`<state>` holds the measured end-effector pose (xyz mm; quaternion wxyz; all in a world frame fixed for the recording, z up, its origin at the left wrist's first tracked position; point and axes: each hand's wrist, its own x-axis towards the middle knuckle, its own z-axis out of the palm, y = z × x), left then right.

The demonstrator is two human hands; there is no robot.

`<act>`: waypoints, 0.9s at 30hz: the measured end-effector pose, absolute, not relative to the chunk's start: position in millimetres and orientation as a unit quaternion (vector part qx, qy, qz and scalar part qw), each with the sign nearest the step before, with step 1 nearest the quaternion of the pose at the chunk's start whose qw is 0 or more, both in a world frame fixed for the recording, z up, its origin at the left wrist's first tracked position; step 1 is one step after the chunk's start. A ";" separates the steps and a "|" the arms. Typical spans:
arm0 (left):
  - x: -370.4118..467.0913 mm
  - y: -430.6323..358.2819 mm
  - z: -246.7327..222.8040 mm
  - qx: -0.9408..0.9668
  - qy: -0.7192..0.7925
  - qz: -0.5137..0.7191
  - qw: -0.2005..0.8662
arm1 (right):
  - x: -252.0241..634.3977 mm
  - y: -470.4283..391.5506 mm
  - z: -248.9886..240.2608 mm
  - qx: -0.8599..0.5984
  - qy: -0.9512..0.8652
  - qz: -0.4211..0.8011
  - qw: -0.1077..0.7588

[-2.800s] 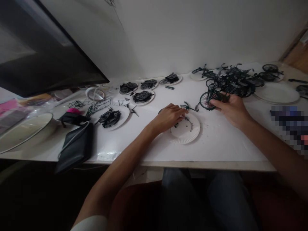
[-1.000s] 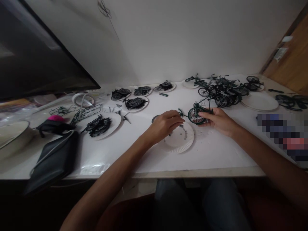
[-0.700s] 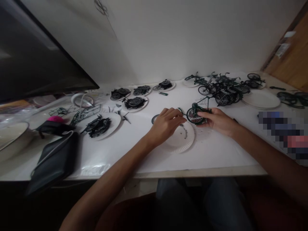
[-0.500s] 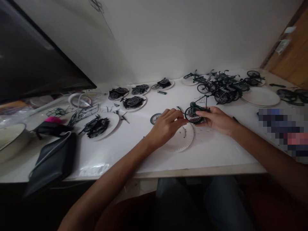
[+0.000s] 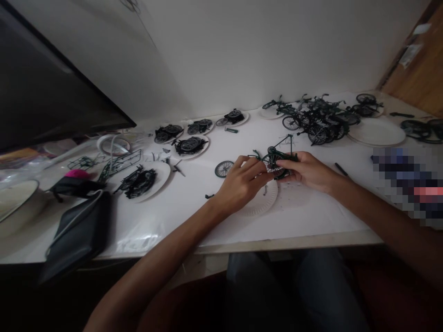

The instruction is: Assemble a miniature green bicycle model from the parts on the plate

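My right hand [image 5: 308, 171] holds a small dark green toy bicycle frame [image 5: 286, 157] with a spoked wheel, thumb across the wheel. My left hand [image 5: 244, 182] is at the wheel's left side, its fingers bent and pressed together; whatever they grip is too small or hidden to make out. Below the hands lies a white paper plate [image 5: 268, 203] with tiny parts, partly covered by my left hand. A loose spoked wheel [image 5: 224, 169] rests on the table just behind my left hand.
Assembled toy bicycles [image 5: 320, 122] are heaped at the back right, beside stacked plates [image 5: 377, 134]. Plates of dark parts [image 5: 190, 145] stand at the back left. A black case [image 5: 78, 230], a bowl [image 5: 17, 203] and a screen [image 5: 44, 69] are on the left.
My left hand has moved slightly right, closer against the wheel. The bicycle frame in my right hand has shifted a little. The view has tilted slightly.
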<state>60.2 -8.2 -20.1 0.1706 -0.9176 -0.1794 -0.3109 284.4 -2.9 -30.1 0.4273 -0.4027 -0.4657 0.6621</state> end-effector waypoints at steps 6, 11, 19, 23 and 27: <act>61.1 -9.5 -19.8 -0.917 -0.165 -0.301 0.203 | 282.0 -6.8 -25.4 -0.409 -0.466 0.657 0.428; 60.9 -9.6 -20.0 -0.920 -0.162 -0.292 0.207 | 281.8 -7.0 -26.1 -0.407 -0.466 0.660 0.427; 61.4 -7.6 -19.6 -0.917 -0.157 -0.302 0.206 | 282.0 -6.4 -27.3 -0.396 -0.479 0.660 0.423; 61.0 -8.3 -18.9 -0.923 -0.156 -0.292 0.196 | 283.0 -5.3 -29.1 -0.395 -0.482 0.658 0.423; 59.8 -7.0 -20.1 -0.928 -0.160 -0.287 0.177 | 283.8 -5.1 -29.9 -0.396 -0.477 0.661 0.423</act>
